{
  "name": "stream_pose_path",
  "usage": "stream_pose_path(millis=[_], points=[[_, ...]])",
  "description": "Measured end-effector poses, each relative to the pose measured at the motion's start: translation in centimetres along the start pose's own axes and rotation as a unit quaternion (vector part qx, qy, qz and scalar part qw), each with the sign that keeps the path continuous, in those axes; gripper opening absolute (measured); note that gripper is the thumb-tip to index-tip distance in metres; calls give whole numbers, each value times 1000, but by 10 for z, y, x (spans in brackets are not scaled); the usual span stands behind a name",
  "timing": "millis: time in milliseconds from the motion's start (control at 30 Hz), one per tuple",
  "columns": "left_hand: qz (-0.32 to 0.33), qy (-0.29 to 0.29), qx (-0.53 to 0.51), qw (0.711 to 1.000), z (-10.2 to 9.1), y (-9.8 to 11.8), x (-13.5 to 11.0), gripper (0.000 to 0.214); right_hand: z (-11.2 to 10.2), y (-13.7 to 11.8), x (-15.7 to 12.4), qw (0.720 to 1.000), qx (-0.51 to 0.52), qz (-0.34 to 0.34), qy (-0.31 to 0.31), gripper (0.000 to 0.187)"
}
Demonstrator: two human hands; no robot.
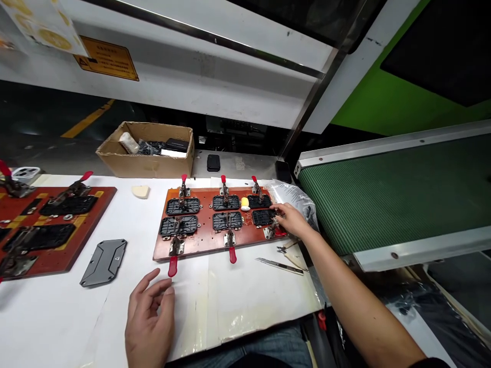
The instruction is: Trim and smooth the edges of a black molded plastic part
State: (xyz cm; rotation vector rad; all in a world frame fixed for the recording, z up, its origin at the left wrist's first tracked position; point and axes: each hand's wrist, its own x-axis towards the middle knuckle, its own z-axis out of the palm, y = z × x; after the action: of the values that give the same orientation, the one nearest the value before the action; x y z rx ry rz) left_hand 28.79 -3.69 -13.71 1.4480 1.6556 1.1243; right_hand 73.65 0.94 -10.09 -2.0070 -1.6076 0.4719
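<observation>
A red-brown fixture board lies on the white table with several black ribbed parts held under red-handled toggle clamps. My right hand reaches to the board's near right corner, its fingers curled around the red clamp handle there, beside the rightmost black part. My left hand rests on the table in front of the board with fingers loosely spread and nothing in it, just below a red clamp handle. A small yellow-white piece sits on the board.
A second fixture board lies at left, a grey plate beside it. A cardboard box stands behind. A knife blade and tweezers lie near the table's right edge. A green conveyor belt runs at right.
</observation>
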Motion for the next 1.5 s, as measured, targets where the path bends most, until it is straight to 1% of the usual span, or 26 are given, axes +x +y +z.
stream_pose_path(millis=[67, 133, 200, 267, 333, 433, 500, 533, 600, 700, 767, 833, 900, 967, 1033, 1100, 1167, 1200, 1267, 1333, 1367, 1433, 1500], points=[[1, -1, 0, 1000, 0, -1, 0, 30, -4, -2, 1, 1000, 12, -2, 10, 40], [4, -1, 7, 1000, 0, -2, 1, 29, -11, -9, -2, 999, 27, -3, 42, 33], [10, 0, 14, 1000, 0, -2, 1, 30, -18, -20, -12, 995, 45, 0, 93, 26], [13, 0, 16, 1000, 0, -2, 1, 31, -20, -35, -32, 989, 66, 0, 133, 27], [8, -4, 20, 1000, 0, -2, 1, 32, -15, -49, -58, 987, 85, -14, 133, 28], [-5, -7, 32, 999, 0, -2, 1, 33, -1, -61, -96, 990, 95, -36, 101, 24], [0, -6, 34, 999, 0, -1, 1, 33, 5, -63, -110, 991, 94, -40, 89, 22], [4, -5, 33, 999, 0, -1, 1, 32, 6, -64, -112, 991, 94, -42, 86, 21], [11, 0, 32, 999, 1, 1, 1, 30, 4, -70, -106, 990, 99, -49, 84, 19], [9, 1, 34, 999, 1, 2, 0, 29, 1, -86, -83, 989, 80, -102, 66, 23], [5, -3, 42, 999, 1, 2, 0, 29, 7, -97, -68, 987, 57, -146, 26, 29], [3, -7, 54, 998, 1, 1, 0, 28, 19, -103, -59, 984, 40, -173, -24, 34], [10, -9, 57, 998, 2, 1, 0, 27, 33, -103, -57, 980, 29, -185, -61, 36], [20, -8, 54, 998, 2, 2, 0, 28, 42, -101, -62, 978, 16, -191, -79, 36], [23, -7, 57, 998, 2, 1, 1, 30, 45, -101, -66, 978, 9, -193, -81, 33], [23, -7, 60, 998, 1, -1, 2, 30, 41, -105, -63, 978, 6, -195, -74, 33], [25, -9, 54, 998, 1, -3, 2, 30, 30, -111, -46, 983, 3, -179, -42, 35], [28, -11, 48, 998, 0, -4, 2, 29, 24, -113, -31, 987, 2, -161, -16, 35], [32, -13, 35, 999, -1, -2, 0, 28, 11, -117, 12, 993, -4, -110, 47, 33], [36, -11, 25, 999, -2, 1, -1, 27, 5, -117, 65, 995, -14, -54, 89, 33], [37, -8, 23, 999, -3, 4, -2, 26, 6, -116, 91, 995, -21, -26, 92, 34], [33, -2, 22, 999, -3, 7, -3, 26, 13, -111, 134, 996, -39, 27, 69, 34], [28, 2, 21, 999, -4, 7, -5, 26, 24, -103, 160, 995, -60, 71, 35, 35]])
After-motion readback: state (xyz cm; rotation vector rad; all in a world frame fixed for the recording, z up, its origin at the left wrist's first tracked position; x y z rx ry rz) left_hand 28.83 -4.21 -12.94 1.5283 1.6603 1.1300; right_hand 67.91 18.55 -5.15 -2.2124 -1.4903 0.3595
